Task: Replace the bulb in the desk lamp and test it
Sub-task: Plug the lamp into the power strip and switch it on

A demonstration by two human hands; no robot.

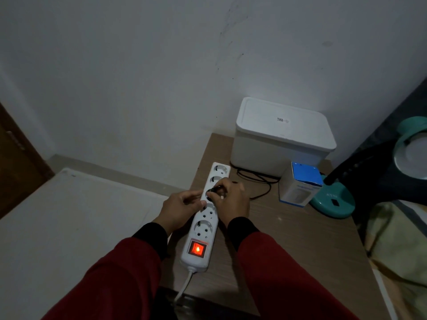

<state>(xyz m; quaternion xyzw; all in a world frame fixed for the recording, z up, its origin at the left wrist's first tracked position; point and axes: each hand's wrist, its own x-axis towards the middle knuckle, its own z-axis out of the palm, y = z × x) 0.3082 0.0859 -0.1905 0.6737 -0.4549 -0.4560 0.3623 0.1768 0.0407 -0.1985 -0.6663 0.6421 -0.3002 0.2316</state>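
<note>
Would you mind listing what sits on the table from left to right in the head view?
Power strip → black plug held in the right hand → blue-topped bulb box → teal lamp base.

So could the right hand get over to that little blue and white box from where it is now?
Probably yes. The right hand is busy holding a black plug at the power strip, but the box stands just to its right on the same table, with only a thin black cord lying between them.
</note>
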